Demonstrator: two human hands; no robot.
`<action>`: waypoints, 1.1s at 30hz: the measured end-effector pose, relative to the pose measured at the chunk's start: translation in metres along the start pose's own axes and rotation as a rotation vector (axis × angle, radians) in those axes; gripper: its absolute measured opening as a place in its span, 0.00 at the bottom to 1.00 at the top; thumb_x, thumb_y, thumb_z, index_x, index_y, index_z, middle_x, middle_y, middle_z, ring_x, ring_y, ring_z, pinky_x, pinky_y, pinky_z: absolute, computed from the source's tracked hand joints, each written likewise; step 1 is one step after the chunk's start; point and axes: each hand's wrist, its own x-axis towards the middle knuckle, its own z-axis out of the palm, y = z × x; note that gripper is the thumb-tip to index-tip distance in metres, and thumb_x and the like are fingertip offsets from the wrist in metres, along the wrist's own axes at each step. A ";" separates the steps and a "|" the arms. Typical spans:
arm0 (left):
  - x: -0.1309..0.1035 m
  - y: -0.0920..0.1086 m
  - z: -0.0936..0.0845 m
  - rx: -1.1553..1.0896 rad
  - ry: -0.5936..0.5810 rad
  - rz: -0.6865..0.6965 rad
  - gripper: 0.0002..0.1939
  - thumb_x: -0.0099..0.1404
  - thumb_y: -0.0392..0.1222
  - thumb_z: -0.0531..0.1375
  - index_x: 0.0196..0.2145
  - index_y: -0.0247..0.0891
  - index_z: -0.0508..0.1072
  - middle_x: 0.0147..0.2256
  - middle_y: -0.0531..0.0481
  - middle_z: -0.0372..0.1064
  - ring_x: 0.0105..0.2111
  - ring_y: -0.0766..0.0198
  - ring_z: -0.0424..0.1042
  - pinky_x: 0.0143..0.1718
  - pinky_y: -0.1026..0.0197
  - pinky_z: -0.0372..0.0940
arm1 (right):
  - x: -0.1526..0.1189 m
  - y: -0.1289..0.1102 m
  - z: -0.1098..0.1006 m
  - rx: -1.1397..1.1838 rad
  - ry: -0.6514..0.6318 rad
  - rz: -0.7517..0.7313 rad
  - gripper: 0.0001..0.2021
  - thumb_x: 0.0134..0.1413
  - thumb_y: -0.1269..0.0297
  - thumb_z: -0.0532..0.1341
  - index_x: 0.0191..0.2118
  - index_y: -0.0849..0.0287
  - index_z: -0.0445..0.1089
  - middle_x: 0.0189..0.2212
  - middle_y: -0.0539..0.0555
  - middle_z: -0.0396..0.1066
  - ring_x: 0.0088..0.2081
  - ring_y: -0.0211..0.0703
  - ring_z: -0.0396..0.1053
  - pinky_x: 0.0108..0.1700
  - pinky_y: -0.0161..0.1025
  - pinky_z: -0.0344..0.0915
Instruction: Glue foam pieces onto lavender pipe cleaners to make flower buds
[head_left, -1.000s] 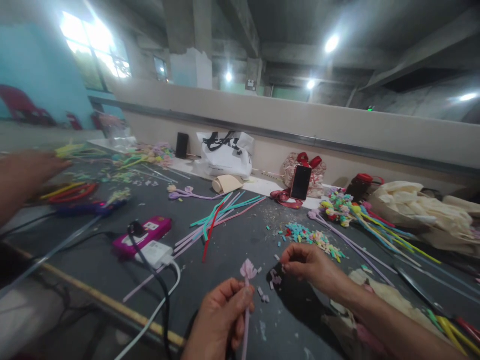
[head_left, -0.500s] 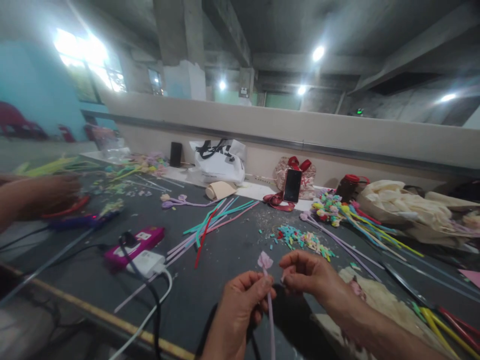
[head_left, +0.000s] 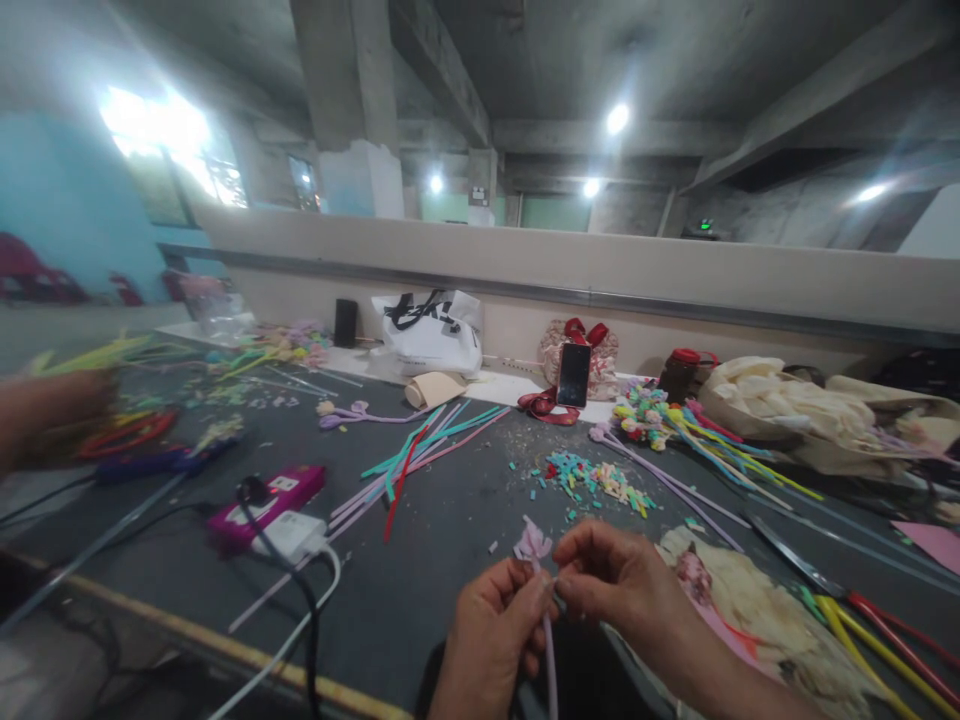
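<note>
Fingers of the left hand (head_left: 491, 632) are pinching a lilac stem (head_left: 550, 655) just below its pale flower head (head_left: 532, 541), which is pointing upward over the desk (head_left: 397, 605). Fingertips of the right hand (head_left: 630, 582) are bunching close beside the stem; whether they are gripping anything cannot be told. Beyond, small coloured pieces (head_left: 596, 480) are lying scattered; farther back, a smartphone (head_left: 574, 376) is leaning against a patterned bag (head_left: 606, 350).

The white plastic bag (head_left: 442, 350) is flashing big black lettering (head_left: 431, 316), maybe something like "EZKI", but folds are scrambling it. The magenta box (head_left: 301, 488) is wearing a pale label (head_left: 283, 484), and a green sign (head_left: 706, 226) is glowing way back, both too blurry to read.
</note>
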 end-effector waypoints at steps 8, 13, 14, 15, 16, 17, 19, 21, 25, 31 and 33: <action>-0.001 -0.004 -0.001 -0.023 -0.037 -0.011 0.17 0.42 0.52 0.62 0.18 0.35 0.65 0.12 0.59 0.59 0.09 0.78 0.51 0.10 0.74 0.46 | -0.009 0.000 0.003 -0.068 -0.062 0.091 0.09 0.42 0.61 0.59 0.22 0.63 0.64 0.14 0.45 0.63 0.15 0.29 0.57 0.17 0.28 0.53; -0.006 -0.004 -0.003 -0.004 -0.040 -0.015 0.18 0.41 0.53 0.63 0.17 0.34 0.66 0.10 0.58 0.58 0.09 0.78 0.51 0.10 0.74 0.46 | -0.016 -0.002 0.005 -0.277 -0.025 -0.005 0.08 0.45 0.64 0.57 0.22 0.62 0.63 0.14 0.45 0.60 0.16 0.30 0.55 0.19 0.28 0.51; -0.007 -0.004 -0.004 0.001 -0.047 -0.011 0.18 0.41 0.53 0.63 0.17 0.34 0.66 0.10 0.58 0.58 0.09 0.78 0.51 0.10 0.74 0.46 | -0.017 -0.003 0.006 -0.338 -0.004 -0.046 0.07 0.45 0.66 0.57 0.22 0.62 0.63 0.15 0.45 0.59 0.18 0.31 0.56 0.20 0.28 0.51; -0.007 -0.005 -0.004 0.001 -0.054 -0.009 0.18 0.41 0.54 0.63 0.17 0.34 0.65 0.09 0.59 0.57 0.09 0.78 0.51 0.10 0.74 0.46 | -0.019 -0.004 0.007 -0.381 0.012 -0.081 0.07 0.46 0.67 0.57 0.22 0.63 0.64 0.15 0.45 0.59 0.19 0.31 0.56 0.21 0.29 0.52; -0.008 -0.005 -0.004 -0.003 -0.061 -0.007 0.19 0.41 0.54 0.62 0.18 0.35 0.65 0.09 0.59 0.57 0.09 0.78 0.51 0.09 0.74 0.46 | -0.020 -0.005 0.007 -0.392 0.010 -0.102 0.07 0.46 0.67 0.56 0.22 0.63 0.65 0.16 0.45 0.59 0.20 0.31 0.56 0.21 0.29 0.52; -0.008 -0.006 -0.004 -0.011 -0.068 -0.008 0.19 0.41 0.55 0.62 0.18 0.35 0.65 0.09 0.60 0.56 0.09 0.78 0.50 0.09 0.74 0.46 | -0.022 -0.006 0.008 -0.370 -0.004 -0.106 0.06 0.47 0.67 0.56 0.23 0.63 0.65 0.16 0.46 0.60 0.20 0.32 0.57 0.21 0.29 0.52; -0.010 -0.006 -0.003 -0.036 -0.080 -0.018 0.20 0.40 0.55 0.63 0.20 0.36 0.64 0.10 0.61 0.56 0.08 0.78 0.49 0.09 0.74 0.45 | -0.024 -0.008 0.007 -0.262 -0.057 -0.073 0.06 0.48 0.66 0.56 0.24 0.63 0.65 0.17 0.45 0.60 0.20 0.31 0.57 0.21 0.28 0.52; -0.011 -0.006 -0.003 -0.047 -0.095 -0.035 0.20 0.39 0.55 0.63 0.20 0.36 0.64 0.10 0.61 0.56 0.08 0.79 0.49 0.09 0.74 0.44 | -0.026 -0.009 0.005 -0.147 -0.114 -0.022 0.07 0.48 0.65 0.57 0.25 0.62 0.65 0.16 0.45 0.60 0.19 0.31 0.57 0.21 0.28 0.53; -0.016 -0.006 -0.002 -0.004 -0.133 -0.062 0.20 0.38 0.55 0.63 0.20 0.36 0.63 0.12 0.61 0.59 0.08 0.79 0.49 0.09 0.73 0.44 | -0.029 -0.009 0.000 -0.001 -0.198 0.049 0.07 0.45 0.65 0.59 0.24 0.62 0.65 0.18 0.46 0.63 0.18 0.30 0.58 0.22 0.28 0.55; -0.021 -0.015 -0.003 0.007 -0.149 -0.089 0.22 0.37 0.58 0.63 0.21 0.37 0.63 0.11 0.62 0.57 0.08 0.78 0.48 0.10 0.72 0.43 | -0.031 -0.003 0.000 0.194 -0.257 0.190 0.09 0.43 0.63 0.61 0.24 0.65 0.66 0.18 0.48 0.66 0.16 0.28 0.59 0.18 0.26 0.54; -0.020 -0.018 -0.004 -0.020 -0.161 -0.095 0.22 0.38 0.58 0.62 0.20 0.37 0.63 0.09 0.62 0.55 0.08 0.78 0.48 0.10 0.72 0.43 | -0.031 -0.003 0.002 0.211 -0.221 0.209 0.09 0.42 0.62 0.62 0.24 0.65 0.67 0.18 0.49 0.67 0.15 0.27 0.60 0.17 0.25 0.54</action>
